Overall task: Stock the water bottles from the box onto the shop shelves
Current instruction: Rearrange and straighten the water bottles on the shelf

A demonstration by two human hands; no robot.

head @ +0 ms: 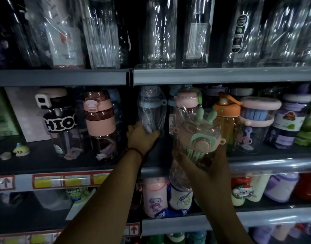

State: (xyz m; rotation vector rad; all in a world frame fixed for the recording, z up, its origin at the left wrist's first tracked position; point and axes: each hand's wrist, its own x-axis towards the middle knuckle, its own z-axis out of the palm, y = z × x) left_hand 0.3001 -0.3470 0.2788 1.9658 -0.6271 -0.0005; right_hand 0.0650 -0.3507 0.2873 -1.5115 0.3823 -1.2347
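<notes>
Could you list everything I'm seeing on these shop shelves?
clear tall bottles: several, transparent, top shelf.
black-banded bottle: one, clear, middle shelf left.
pink-banded bottle: one, pink, right of it.
wrapped blue-lidded bottle: one, clear, middle shelf centre.
orange-lidded bottle: one, amber, middle shelf right.
green-eared bottle: one, pink and green, held before the middle shelf.
pink cartoon bottle: one, pink, lower shelf.
price labels: several, yellow on red, shelf edge left.
left hand: one, grips the wrapped blue-lidded bottle.
right hand: one, holds the green-eared bottle.
</notes>
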